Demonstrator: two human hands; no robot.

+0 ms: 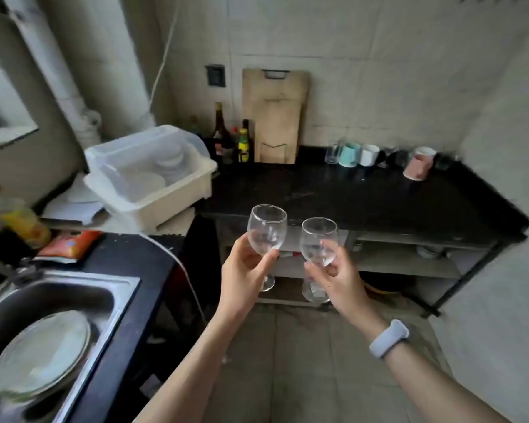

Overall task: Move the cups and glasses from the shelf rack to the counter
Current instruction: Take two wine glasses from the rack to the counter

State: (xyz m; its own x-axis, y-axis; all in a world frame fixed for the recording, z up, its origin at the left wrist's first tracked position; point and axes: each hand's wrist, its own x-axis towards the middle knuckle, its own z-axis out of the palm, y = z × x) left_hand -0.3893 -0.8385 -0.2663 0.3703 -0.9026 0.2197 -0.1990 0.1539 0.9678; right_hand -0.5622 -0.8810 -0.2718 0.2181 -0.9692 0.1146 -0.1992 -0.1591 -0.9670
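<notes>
Left hand (244, 271): fingers are curled around the lower bowl of a wine glass (267, 228), held upright.
Right hand (336, 276): it grips a second glass (319, 242) at the bowl, also upright.
Glasses: side by side, apart, in the air before the counter (364, 193) edge, above the floor.
Counter: at the back stand a clear tumbler (332, 153), a teal cup (348, 154), a white cup (368, 154) and a pink cup (419, 163).
Shelf rack (403, 257): under the counter, behind the hands.
</notes>
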